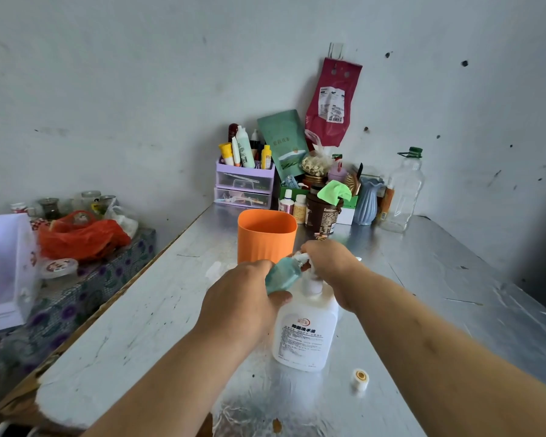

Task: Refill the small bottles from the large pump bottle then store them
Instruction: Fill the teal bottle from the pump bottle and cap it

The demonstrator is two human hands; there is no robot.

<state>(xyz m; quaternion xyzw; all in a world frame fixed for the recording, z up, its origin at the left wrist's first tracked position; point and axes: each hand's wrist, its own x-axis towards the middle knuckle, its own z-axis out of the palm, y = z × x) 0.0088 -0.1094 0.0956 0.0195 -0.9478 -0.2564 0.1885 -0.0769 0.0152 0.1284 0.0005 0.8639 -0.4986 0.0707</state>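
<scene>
A large white pump bottle with a printed label stands on the metal-covered table. My left hand grips a small translucent teal bottle, tilted with its mouth up against the pump's spout. My right hand rests on top of the pump head, fingers curled over it, hiding the nozzle. A small white cap lies on the table to the right of the pump bottle.
An orange cup stands just behind my hands. Against the back wall sit a purple drawer organiser with tubes, a brown jar, a blue vase and a clear bottle. A cluttered side table lies to the left.
</scene>
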